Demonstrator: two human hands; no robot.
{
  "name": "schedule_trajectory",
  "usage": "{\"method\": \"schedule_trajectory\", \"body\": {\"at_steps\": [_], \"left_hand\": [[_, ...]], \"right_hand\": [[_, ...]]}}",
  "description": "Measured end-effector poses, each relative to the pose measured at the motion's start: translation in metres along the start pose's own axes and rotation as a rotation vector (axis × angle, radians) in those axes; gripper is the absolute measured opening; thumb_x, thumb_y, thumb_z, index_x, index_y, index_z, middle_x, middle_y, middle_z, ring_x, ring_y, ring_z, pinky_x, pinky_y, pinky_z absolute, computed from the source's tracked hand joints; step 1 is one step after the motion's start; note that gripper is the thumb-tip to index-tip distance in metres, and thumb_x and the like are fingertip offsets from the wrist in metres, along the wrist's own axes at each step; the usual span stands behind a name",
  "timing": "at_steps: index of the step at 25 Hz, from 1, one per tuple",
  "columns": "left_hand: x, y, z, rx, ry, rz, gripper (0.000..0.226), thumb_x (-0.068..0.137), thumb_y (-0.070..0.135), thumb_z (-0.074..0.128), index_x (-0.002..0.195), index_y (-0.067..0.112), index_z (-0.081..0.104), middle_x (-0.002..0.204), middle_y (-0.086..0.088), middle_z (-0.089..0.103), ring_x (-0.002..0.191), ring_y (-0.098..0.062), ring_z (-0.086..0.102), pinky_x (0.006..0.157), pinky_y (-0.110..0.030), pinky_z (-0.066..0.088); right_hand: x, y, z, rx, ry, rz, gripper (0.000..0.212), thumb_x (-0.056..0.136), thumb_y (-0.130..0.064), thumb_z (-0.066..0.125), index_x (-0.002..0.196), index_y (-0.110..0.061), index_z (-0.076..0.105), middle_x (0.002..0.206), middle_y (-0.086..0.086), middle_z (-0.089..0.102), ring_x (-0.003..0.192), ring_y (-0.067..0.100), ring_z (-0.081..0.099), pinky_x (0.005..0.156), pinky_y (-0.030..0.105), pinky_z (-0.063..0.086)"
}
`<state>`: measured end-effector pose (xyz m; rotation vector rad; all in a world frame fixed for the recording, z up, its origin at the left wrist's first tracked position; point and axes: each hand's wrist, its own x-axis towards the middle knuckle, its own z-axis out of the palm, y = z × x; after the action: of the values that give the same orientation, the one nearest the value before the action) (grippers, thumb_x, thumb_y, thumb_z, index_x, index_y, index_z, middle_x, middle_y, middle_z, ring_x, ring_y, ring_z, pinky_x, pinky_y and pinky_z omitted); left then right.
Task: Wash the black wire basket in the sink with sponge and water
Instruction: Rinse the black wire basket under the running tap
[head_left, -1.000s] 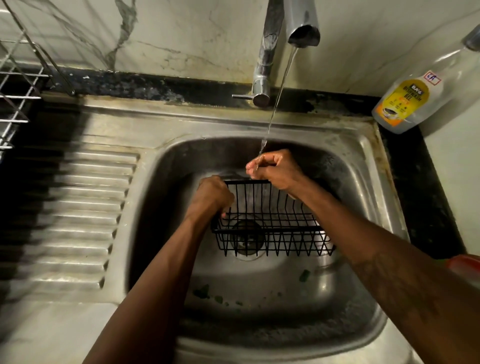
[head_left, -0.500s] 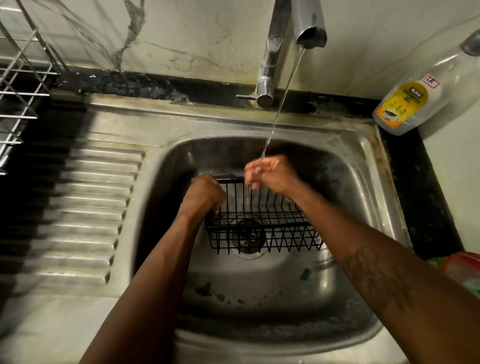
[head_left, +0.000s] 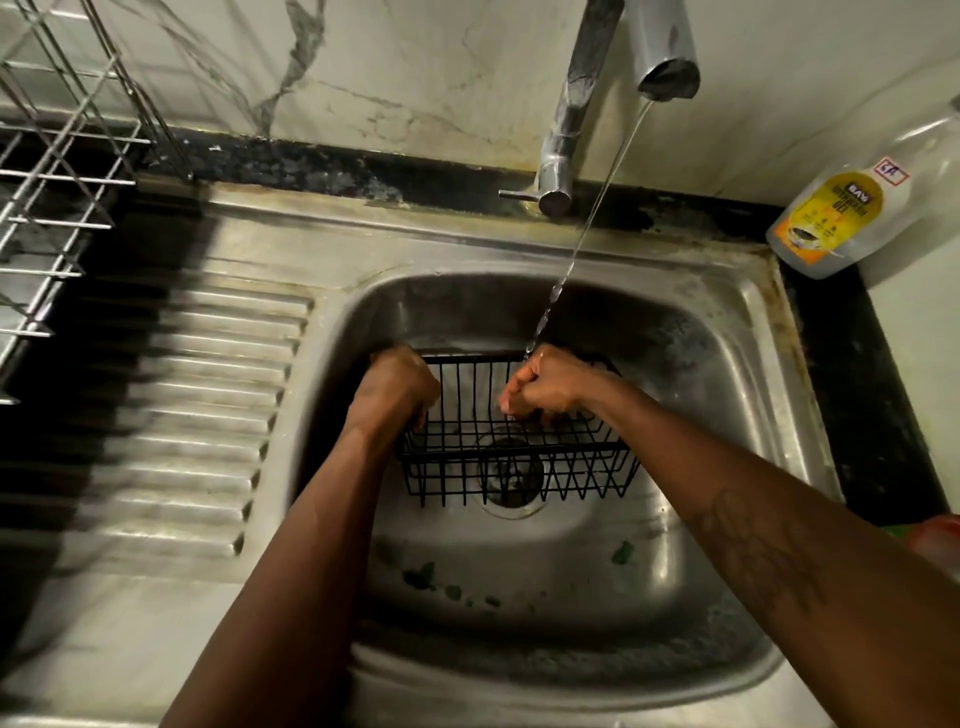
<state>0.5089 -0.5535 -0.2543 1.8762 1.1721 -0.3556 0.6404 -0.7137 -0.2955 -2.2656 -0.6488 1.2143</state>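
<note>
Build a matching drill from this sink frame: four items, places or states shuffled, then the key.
Things
1. black wire basket
2. gel bottle
3. tap
4. steel wire rack

Place or state
a. on the black counter, at the right rear
b. inside the sink bowl
c. pouring a thin water stream
d. far left, beyond the drainboard

Pairs: 1-b, 2-a, 3-c, 4-d
</note>
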Motion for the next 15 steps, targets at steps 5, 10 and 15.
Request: {"method": "schedule_trajectory", "body": {"at_steps": [5,10,15], "left_hand": [[0.005,-0.006,-0.008,0.118,0.071,-0.002,0.029,0.089,0.002,0.061,0.061,0.010,0.062,0.053,-0.002,0.059,0.047,-0.009,0.057,0.043,-0.019,0.043],[0.004,-0.008,-0.009,0.125,0.063,0.038,0.020,0.091,0.002,0.060,0.074,0.008,0.067,0.060,-0.003,0.065,0.050,-0.010,0.059,0.044,-0.018,0.046],[0.008,-0.012,-0.009,0.136,0.045,0.077,0.020,0.092,0.006,0.060,0.073,0.009,0.057,0.061,-0.001,0.057,0.048,-0.012,0.055,0.029,-0.013,0.035]], "right_hand": [[0.000,-0.004,-0.007,0.294,0.193,-0.075,0.010,0.083,-0.006,0.080,0.092,-0.008,0.079,0.089,0.007,0.079,0.077,0.015,0.075,0.070,0.031,0.061],[0.007,0.002,-0.004,-0.041,0.113,0.077,0.011,0.079,-0.006,0.081,0.083,-0.016,0.080,0.084,-0.003,0.078,0.084,0.013,0.075,0.072,0.032,0.062],[0.003,-0.003,-0.006,0.187,0.368,-0.017,0.008,0.085,-0.007,0.075,0.077,-0.009,0.075,0.074,0.006,0.075,0.067,0.015,0.074,0.058,0.027,0.057]]}}
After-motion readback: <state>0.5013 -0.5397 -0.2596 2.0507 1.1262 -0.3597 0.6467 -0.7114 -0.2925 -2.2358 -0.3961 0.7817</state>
